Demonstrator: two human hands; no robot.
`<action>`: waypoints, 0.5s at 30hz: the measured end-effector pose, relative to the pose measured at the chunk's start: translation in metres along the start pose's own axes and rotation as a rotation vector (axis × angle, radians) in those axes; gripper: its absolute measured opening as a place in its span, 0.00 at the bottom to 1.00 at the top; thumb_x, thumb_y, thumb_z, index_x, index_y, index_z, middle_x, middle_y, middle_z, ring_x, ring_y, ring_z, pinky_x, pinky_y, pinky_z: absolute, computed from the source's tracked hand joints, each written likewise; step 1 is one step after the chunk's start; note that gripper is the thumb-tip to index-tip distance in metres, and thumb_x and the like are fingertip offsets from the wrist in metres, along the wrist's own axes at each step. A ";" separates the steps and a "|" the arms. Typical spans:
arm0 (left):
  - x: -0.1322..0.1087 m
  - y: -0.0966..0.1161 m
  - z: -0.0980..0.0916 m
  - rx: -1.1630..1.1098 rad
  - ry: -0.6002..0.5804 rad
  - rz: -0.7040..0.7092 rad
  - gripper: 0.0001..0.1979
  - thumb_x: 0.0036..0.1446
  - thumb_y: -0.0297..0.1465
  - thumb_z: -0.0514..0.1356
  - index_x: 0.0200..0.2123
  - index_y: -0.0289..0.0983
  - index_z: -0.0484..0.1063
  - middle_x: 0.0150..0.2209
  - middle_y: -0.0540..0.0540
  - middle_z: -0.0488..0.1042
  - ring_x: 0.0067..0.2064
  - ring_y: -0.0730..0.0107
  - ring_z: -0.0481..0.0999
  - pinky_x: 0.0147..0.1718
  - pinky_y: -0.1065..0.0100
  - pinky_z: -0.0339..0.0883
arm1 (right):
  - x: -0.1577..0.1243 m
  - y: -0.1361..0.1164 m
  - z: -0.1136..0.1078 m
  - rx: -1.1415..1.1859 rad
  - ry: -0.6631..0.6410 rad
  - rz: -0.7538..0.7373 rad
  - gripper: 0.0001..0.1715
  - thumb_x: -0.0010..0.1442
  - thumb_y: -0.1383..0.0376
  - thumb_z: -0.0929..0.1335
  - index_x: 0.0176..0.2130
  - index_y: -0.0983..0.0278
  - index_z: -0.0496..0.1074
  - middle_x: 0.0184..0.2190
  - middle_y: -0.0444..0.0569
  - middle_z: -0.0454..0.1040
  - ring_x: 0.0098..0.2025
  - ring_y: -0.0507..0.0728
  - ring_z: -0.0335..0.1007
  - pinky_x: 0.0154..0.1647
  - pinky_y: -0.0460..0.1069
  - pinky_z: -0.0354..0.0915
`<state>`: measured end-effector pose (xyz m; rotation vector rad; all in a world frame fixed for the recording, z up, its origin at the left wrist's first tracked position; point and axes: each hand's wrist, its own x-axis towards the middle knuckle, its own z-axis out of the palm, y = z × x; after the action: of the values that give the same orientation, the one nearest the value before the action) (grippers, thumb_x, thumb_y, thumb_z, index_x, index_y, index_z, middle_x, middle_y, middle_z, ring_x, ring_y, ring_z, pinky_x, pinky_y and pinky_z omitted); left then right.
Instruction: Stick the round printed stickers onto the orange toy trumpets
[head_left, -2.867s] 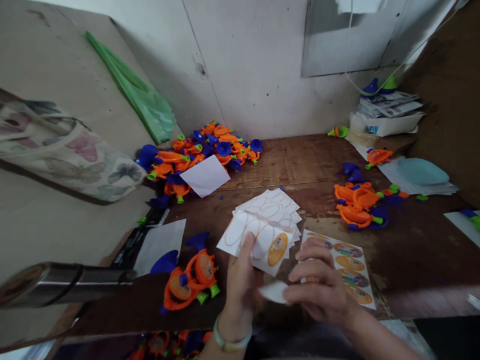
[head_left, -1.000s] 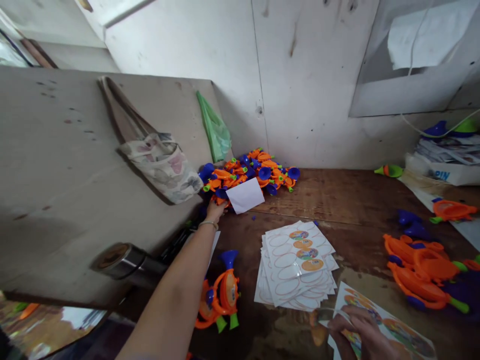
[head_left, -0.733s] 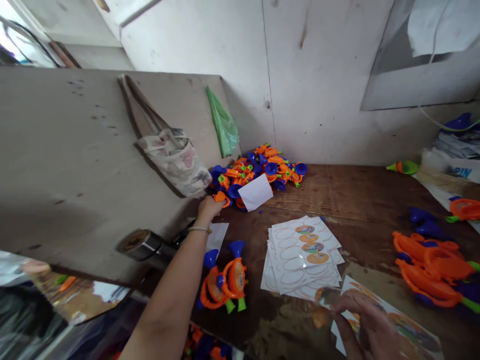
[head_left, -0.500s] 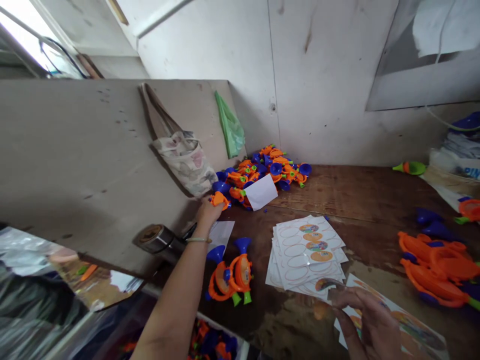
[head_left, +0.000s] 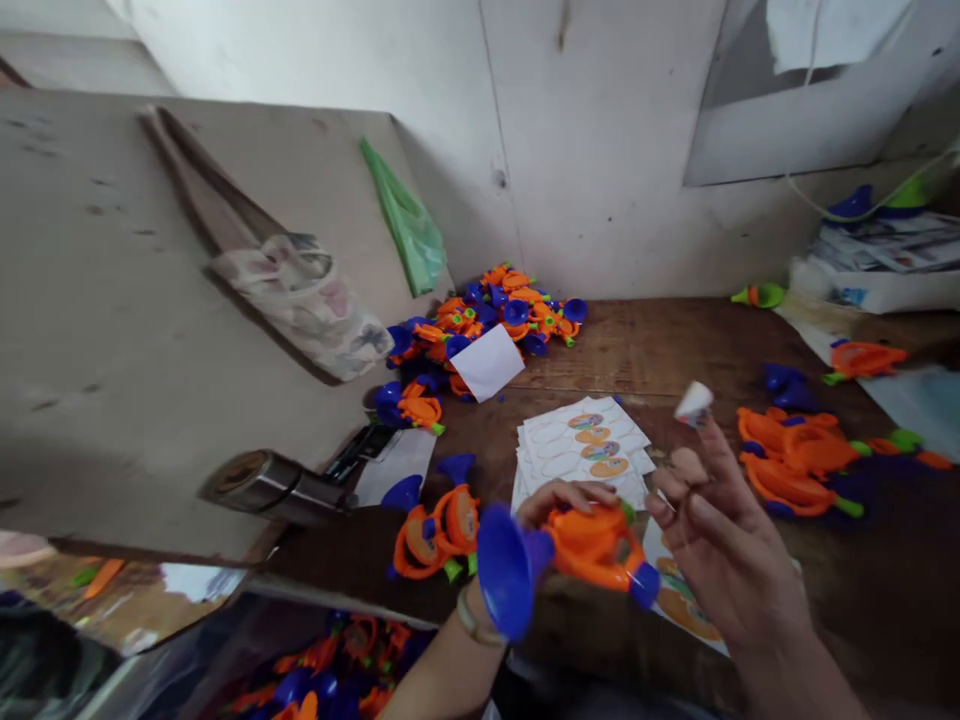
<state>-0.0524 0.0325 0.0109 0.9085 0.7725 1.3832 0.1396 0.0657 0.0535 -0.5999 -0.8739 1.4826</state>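
Note:
My left hand (head_left: 559, 500) is closed around an orange toy trumpet (head_left: 585, 550) with a blue bell (head_left: 506, 570), held up close in front of me. My right hand (head_left: 724, 535) is raised beside it with the fingers spread, and a small sticker (head_left: 694, 403) sticks to the tip of one finger. Under both hands lies a sticker sheet (head_left: 679, 610) with printed ovals. A stack of mostly used sticker sheets (head_left: 581, 450) lies just beyond on the wooden table (head_left: 660, 350).
A pile of orange and blue toy trumpets (head_left: 487, 315) with a white paper (head_left: 487, 362) fills the back corner. Two trumpets (head_left: 435, 525) lie at the front left, more (head_left: 795, 450) at the right. A metal cylinder (head_left: 274, 487), cloth bag (head_left: 300, 300) and green bag (head_left: 405, 225) are at the left.
My left hand reached to the corner pile, took a trumpet and brought it back in front of me. My right hand lifted off the sticker sheet with a sticker on a fingertip.

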 end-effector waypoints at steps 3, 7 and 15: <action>-0.008 -0.024 0.025 -0.177 -0.079 0.059 0.23 0.55 0.50 0.77 0.49 0.45 0.86 0.65 0.40 0.79 0.71 0.38 0.73 0.71 0.42 0.65 | -0.001 0.000 0.014 0.002 0.055 0.012 0.38 0.54 0.62 0.85 0.59 0.41 0.76 0.37 0.39 0.72 0.35 0.50 0.74 0.37 0.43 0.78; -0.014 -0.040 0.041 -0.326 -0.016 0.028 0.32 0.61 0.47 0.73 0.68 0.60 0.74 0.76 0.50 0.67 0.77 0.41 0.65 0.73 0.40 0.62 | -0.009 0.009 0.020 -0.059 0.145 -0.055 0.43 0.56 0.69 0.82 0.62 0.40 0.71 0.41 0.37 0.74 0.39 0.47 0.75 0.40 0.39 0.76; -0.015 -0.036 0.044 -0.241 0.103 0.105 0.34 0.64 0.38 0.73 0.70 0.54 0.70 0.77 0.41 0.66 0.75 0.41 0.68 0.72 0.42 0.66 | -0.016 0.011 0.016 -0.160 0.127 -0.169 0.46 0.59 0.74 0.78 0.64 0.37 0.68 0.43 0.37 0.71 0.43 0.47 0.74 0.44 0.38 0.76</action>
<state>0.0018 0.0151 -0.0012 0.7014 0.6250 1.5873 0.1221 0.0474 0.0517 -0.7127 -0.9255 1.2174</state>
